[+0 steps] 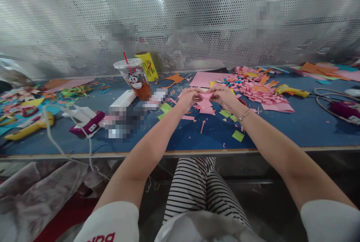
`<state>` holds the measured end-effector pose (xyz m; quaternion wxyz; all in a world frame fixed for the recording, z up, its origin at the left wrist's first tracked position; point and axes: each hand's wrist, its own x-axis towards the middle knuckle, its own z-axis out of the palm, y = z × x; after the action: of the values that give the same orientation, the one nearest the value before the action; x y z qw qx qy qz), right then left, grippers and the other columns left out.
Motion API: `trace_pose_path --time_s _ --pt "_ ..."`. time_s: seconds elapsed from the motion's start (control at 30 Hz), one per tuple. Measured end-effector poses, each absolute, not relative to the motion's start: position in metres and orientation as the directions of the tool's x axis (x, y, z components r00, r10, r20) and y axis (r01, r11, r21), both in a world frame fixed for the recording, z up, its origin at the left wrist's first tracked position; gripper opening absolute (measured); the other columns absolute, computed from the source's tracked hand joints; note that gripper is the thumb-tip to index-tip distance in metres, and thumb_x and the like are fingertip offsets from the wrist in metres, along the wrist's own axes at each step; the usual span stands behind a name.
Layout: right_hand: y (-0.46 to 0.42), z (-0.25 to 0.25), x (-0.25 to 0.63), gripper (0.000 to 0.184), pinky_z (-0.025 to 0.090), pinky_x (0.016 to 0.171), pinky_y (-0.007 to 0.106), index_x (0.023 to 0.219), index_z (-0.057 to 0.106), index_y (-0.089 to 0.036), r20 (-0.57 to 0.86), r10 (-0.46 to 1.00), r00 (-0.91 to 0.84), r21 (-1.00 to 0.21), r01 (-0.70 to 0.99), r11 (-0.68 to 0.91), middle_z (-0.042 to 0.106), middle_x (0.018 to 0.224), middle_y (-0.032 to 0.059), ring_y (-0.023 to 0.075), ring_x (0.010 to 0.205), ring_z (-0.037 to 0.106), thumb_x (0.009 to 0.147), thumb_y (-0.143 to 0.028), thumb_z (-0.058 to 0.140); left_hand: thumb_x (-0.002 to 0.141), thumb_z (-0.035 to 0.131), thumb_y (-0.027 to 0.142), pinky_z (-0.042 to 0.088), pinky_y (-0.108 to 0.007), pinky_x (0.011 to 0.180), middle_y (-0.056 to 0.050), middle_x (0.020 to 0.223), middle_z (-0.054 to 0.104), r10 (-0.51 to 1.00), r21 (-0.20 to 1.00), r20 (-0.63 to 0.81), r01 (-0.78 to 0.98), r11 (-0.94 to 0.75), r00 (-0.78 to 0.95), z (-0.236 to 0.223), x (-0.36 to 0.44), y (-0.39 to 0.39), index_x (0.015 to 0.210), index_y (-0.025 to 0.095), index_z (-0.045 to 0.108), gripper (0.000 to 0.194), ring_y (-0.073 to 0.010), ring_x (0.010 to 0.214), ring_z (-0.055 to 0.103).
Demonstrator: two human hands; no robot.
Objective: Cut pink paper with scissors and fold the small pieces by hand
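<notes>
Between both hands, a little above the blue table, is a small piece of pink paper. My left hand pinches its left side, and my right hand pinches its right side. Just under the fingers lie more pink paper pieces. A pink fringed paper craft lies to the right of my right hand. Part of a red-handled tool shows behind my right wrist. Green paper scraps are scattered below the hands.
A plastic cup with a red straw and brown drink stands left, beside a yellow box. Yellow glue guns lie at right and far left. Purple power strips with cables sit on both sides. A perforated metal panel rises behind.
</notes>
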<state>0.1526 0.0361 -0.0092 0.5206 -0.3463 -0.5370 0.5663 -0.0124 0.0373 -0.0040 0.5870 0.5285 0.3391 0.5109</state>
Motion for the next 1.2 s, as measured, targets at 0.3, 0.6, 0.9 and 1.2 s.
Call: trace_pose_path --time_s 0.3,0.6,0.9,1.2 --pt "0.042 -0.015 0.155 0.021 0.052 0.062 0.028 0.082 0.067 -0.019 0.29 0.939 -0.183 -0.957 -0.041 0.288 0.058 0.065 -0.0023 0.0095 0.059 0.056 0.063 -0.027 0.067 0.057 0.073 0.023 0.051 -0.029 0.067 0.0 0.064 0.063 0.971 0.982 0.187 -0.067 -0.179 0.149 -0.006 -0.015 0.039 0.081 0.014 0.068 0.026 -0.0093 0.058 0.057" --pt "0.042 -0.013 0.158 0.03 0.052 0.063 0.026 0.09 0.065 -0.019 0.232 0.951 -0.203 -0.972 -0.089 0.218 0.058 0.068 -0.0033 0.0077 0.061 0.056 0.061 -0.025 0.07 0.059 0.072 0.029 0.049 -0.025 0.064 -0.001 0.067 0.065 0.965 0.975 0.223 -0.035 -0.22 0.138 -0.01 -0.017 0.043 0.08 0.015 0.069 0.025 -0.0085 0.06 0.058" --pt "0.041 -0.015 0.154 0.041 0.051 0.065 0.027 0.092 0.055 -0.018 0.208 0.973 -0.104 -0.964 -0.188 0.186 0.058 0.064 -0.0045 0.0096 0.061 0.059 0.055 -0.019 0.074 0.071 0.062 0.027 0.05 -0.027 0.071 -0.003 0.082 0.064 0.928 0.929 0.359 0.062 -0.366 0.096 -0.018 -0.008 0.044 0.081 0.016 0.066 0.015 -0.0094 0.068 0.059" --pt "0.042 -0.013 0.156 0.04 0.05 0.059 0.026 0.081 0.054 -0.018 0.171 0.985 -0.036 -0.969 -0.187 0.161 0.057 0.066 -0.0039 0.0076 0.055 0.055 0.052 -0.027 0.079 0.067 0.067 0.03 0.046 -0.023 0.069 -0.005 0.087 0.066 0.82 0.691 0.545 0.46 -0.558 0.175 -0.01 -0.006 0.034 0.088 0.016 0.066 0.025 -0.0115 0.076 0.058"
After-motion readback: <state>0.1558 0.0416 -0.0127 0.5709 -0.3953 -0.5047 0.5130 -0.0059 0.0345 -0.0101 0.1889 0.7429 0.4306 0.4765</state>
